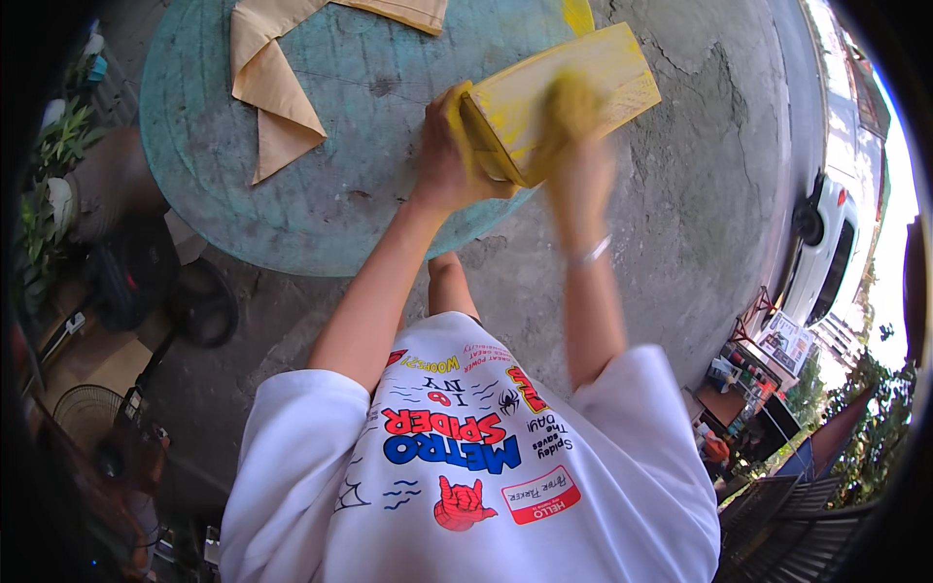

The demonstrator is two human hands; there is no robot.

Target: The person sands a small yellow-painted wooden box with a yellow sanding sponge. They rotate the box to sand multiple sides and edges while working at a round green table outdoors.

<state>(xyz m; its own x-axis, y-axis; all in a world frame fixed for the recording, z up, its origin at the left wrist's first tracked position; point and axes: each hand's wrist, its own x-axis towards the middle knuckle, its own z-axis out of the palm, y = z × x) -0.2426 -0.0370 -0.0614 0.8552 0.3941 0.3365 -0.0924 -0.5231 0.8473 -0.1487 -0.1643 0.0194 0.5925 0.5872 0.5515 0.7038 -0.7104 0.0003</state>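
A wooden box (505, 107), streaked with uneven yellow paint, is held tilted over the right edge of a round table. My left hand (452, 151) is closed around its near left end, with yellow stains on the fingers. Against the box's upper face is my right hand (578, 146), closed and smeared by motion. A yellow patch (573, 97) shows at its fingers; blur hides whether this is a wad or paint on the skin. A band sits on the right wrist.
The round table (379, 209) has a worn blue-green top. A folded tan cloth strip (277, 87) lies on its left and far side. Cracked concrete floor (700, 165) surrounds it. A fan (87, 418) and clutter stand at left, a cluttered stand (739, 389) and parked white car (826, 253) at right.
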